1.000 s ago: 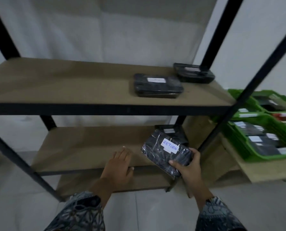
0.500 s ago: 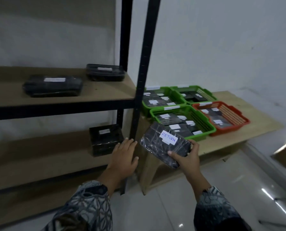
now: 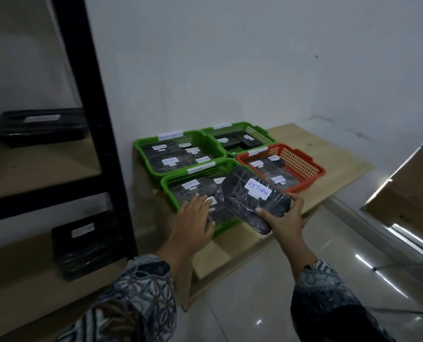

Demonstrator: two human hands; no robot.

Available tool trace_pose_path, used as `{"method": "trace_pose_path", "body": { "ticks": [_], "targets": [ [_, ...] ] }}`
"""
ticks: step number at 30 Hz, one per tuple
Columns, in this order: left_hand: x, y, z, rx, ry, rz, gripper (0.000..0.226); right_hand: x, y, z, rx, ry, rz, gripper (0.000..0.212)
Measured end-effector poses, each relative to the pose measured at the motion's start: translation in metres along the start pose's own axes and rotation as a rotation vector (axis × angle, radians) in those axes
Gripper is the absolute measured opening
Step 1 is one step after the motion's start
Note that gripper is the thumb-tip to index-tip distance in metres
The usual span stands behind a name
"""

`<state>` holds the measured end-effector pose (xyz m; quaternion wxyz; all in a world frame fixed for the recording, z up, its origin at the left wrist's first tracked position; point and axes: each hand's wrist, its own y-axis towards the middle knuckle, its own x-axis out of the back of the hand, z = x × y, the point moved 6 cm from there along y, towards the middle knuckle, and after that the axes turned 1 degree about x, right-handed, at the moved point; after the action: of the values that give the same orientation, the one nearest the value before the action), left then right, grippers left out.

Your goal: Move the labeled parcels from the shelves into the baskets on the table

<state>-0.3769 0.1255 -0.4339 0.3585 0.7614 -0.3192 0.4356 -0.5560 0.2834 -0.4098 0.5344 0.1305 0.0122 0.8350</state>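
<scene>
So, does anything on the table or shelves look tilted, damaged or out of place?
Nothing really stands out. Only the RETURN parcel is tilted, and that is because the right hand holds it in the air over the near green basket.

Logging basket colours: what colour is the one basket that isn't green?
It is an orange-red basket, seen best in the head view.

Plain white wall (image 3: 255, 58) straight ahead, the light dim all round. On the left, 1 black metal upright (image 3: 92, 119) with brown shelf boards (image 3: 45, 164) behind it. Low wooden table (image 3: 341, 154) against the wall. Glossy pale floor tiles (image 3: 255, 292), bright reflected streaks at right.
</scene>
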Motion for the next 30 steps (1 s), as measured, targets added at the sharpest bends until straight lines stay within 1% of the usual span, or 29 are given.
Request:
{"method": "trace_pose_path", "body": {
  "ticks": [5, 9, 12, 17, 23, 27, 30],
  "targets": [
    [-0.028, 0.084, -0.012, -0.026, -0.04, 0.017, 0.06, 0.002, 0.077, -0.014, -0.02, -0.032, -0.031, 0.074],
    [-0.05, 0.144, -0.023, -0.062, -0.041, 0.036, 0.06, 0.002, 0.134, -0.025, -0.024, -0.075, -0.057, 0.074],
    [-0.069, 0.177, -0.028, -0.06, -0.058, 0.05, 0.062, 0.006, 0.171, -0.037, -0.039, -0.092, -0.069, 0.078],
    [-0.105, 0.22, -0.037, -0.017, -0.056, 0.079, 0.064, 0.019, 0.23, -0.058, -0.067, -0.086, -0.077, 0.076],
    [-0.141, 0.258, -0.061, 0.113, 0.019, 0.11, 0.063, 0.044, 0.307, -0.091, -0.087, -0.059, -0.026, 0.073],
    [-0.162, 0.277, -0.081, 0.28, 0.034, 0.09, 0.064, 0.064, 0.354, -0.111, -0.094, -0.056, 0.009, 0.074],
    [-0.176, 0.284, -0.094, 0.41, 0.09, 0.12, 0.065, 0.082, 0.378, -0.123, -0.112, -0.095, 0.003, 0.075]
  ]
}}
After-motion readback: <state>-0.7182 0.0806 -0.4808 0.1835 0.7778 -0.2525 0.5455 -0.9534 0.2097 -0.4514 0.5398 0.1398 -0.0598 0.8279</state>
